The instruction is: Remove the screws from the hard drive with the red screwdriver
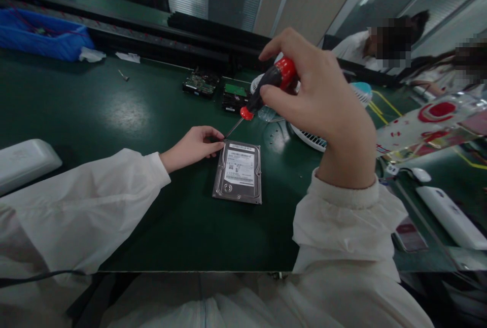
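A silver hard drive (239,171) with a white label lies flat on the green table (167,236). My right hand (308,84) is closed around the red and black handle of a screwdriver (262,89), held tilted above the drive. The screwdriver's thin shaft slants down to the drive's upper left corner. At that same corner my left hand (196,148) has its thumb and forefinger pinched close together by the tip. Whatever may be between these fingertips is too small to make out.
Two more drives, one (200,83) beside another with a green board (235,95), lie behind. A white fan (310,137) and a patterned bottle (429,125) stand right. A blue bin (43,36) is back left, a white case (26,163) left. Two people sit across.
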Tool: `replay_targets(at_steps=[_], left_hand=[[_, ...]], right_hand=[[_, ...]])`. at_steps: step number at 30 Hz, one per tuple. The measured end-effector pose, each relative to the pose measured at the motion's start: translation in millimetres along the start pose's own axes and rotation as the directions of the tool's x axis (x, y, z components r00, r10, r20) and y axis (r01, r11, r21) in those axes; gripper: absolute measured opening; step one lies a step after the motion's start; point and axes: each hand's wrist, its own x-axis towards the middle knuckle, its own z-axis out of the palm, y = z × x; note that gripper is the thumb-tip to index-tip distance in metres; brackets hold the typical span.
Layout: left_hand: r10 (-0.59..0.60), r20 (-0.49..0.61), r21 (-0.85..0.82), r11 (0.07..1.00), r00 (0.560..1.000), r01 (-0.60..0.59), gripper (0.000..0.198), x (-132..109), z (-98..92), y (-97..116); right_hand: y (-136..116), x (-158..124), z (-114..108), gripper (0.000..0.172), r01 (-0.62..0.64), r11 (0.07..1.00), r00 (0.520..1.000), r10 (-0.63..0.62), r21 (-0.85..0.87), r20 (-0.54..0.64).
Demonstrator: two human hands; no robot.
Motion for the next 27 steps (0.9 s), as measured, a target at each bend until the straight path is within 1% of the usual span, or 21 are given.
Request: replay_targets(at_steps=[2,4,6,7,9,12,14,15,17,18,20,22,24,25,27], left_hand=[[-0.005,-0.006,-0.003,1.000,1.000,0.005,0.037,-0.8,0.4,1.8],[-0.009,-0.011,0.001,1.000,1.000,0.009,0.036,-1.9,0.7,3.9],[-0.007,-0.014,0.011,1.000,1.000,0.007,0.035,-2.8,0.7,5.1],[-0.006,-0.013,0.014,1.000,1.000,0.006,0.036,-3.0,0.7,5.2],[-0.005,-0.009,0.012,1.000,1.000,0.005,0.037,-3.0,0.5,4.5],[-0.001,-0.006,-0.001,1.000,1.000,0.001,0.038,-2.2,0.4,2.5],[0.002,-0.005,-0.004,1.000,1.000,-0.002,0.039,-1.8,0.3,1.6],[0.006,-0.004,-0.004,1.000,1.000,-0.006,0.039,-1.7,0.3,1.5],[0.011,-0.003,-0.001,1.000,1.000,-0.011,0.038,-1.8,0.3,1.9],[0.013,-0.003,0.001,1.000,1.000,-0.013,0.038,-2.0,0.4,2.4],[0.009,-0.004,0.001,1.000,1.000,-0.009,0.037,-2.2,0.6,3.5],[0.004,-0.007,-0.001,1.000,1.000,-0.004,0.036,-2.2,0.7,4.2],[0.002,-0.010,-0.003,1.000,1.000,-0.002,0.036,-1.9,0.8,3.9],[0.003,-0.009,-0.004,1.000,1.000,-0.003,0.036,-1.7,0.8,3.4],[0.010,-0.007,-0.007,1.000,1.000,-0.010,0.036,-1.1,0.8,2.1]], right_hand=[[1.2,0.2,0.7,0.025,-0.023,1.000,1.000,0.023,0.003,-0.015],[2.3,0.5,1.3,0.028,-0.042,0.999,0.998,0.042,-0.007,-0.038],[2.7,0.7,1.3,0.019,-0.032,0.999,0.998,0.031,-0.008,-0.053],[2.6,0.6,1.2,0.017,-0.022,1.000,0.999,0.021,-0.007,-0.049],[2.4,0.6,1.2,0.023,-0.017,1.000,0.999,0.017,-0.004,-0.038],[3.8,1.4,2.5,0.022,-0.058,0.998,0.998,0.058,-0.003,-0.031],[5.4,2.4,3.5,0.032,-0.087,0.996,0.996,0.086,-0.009,-0.039],[5.9,2.7,3.7,0.031,-0.086,0.996,0.995,0.085,-0.015,-0.043],[5.8,2.7,3.6,0.018,-0.063,0.998,0.997,0.062,-0.019,-0.045],[5.3,2.5,3.4,0.017,-0.046,0.999,0.998,0.045,-0.014,-0.042],[4.2,2.0,3.0,0.023,-0.041,0.999,0.999,0.040,-0.005,-0.035],[4.1,2.1,3.1,0.022,-0.075,0.997,0.997,0.075,-0.002,-0.029],[4.9,2.6,3.4,0.029,-0.106,0.994,0.994,0.105,-0.010,-0.041],[5.3,2.8,3.4,0.029,-0.109,0.994,0.993,0.108,-0.014,-0.042],[5.5,2.8,3.0,0.020,-0.086,0.996,0.995,0.086,-0.018,-0.042]])
